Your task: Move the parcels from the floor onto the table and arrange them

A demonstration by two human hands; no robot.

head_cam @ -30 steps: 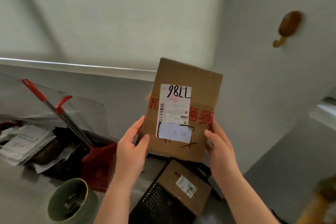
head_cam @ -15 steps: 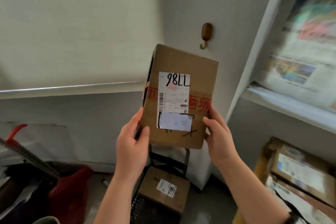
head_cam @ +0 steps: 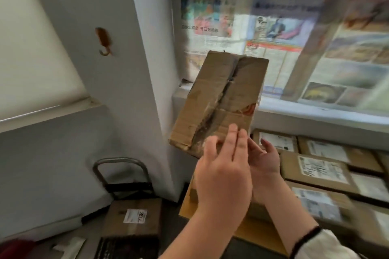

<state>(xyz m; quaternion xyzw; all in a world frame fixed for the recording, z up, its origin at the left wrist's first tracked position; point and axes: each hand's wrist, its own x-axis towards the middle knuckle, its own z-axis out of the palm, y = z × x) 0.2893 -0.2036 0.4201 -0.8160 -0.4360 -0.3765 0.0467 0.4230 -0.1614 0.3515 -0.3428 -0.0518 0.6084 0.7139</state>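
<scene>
A brown cardboard parcel (head_cam: 221, 99) is held up in front of me, tilted, its taped seam side facing me. My left hand (head_cam: 223, 176) presses its fingers against the parcel's lower edge. Just behind it, my right hand (head_cam: 264, 160) supports the lower right corner with the palm turned up. Several labelled parcels (head_cam: 322, 168) lie side by side on the wooden table (head_cam: 252, 235) at the right. One more labelled parcel (head_cam: 132, 216) sits low at the left on a small trolley (head_cam: 120, 166).
A white pillar (head_cam: 145, 69) with a brown wall hook (head_cam: 104, 41) stands left of the table. Newspaper sheets (head_cam: 273, 38) cover the window behind the table. A red object (head_cam: 12, 248) lies at the bottom left corner.
My view has swung right toward the table. The parcel has been turned over: its label side no longer faces me, the seam side does. Both hands have shifted to its lower edge.
</scene>
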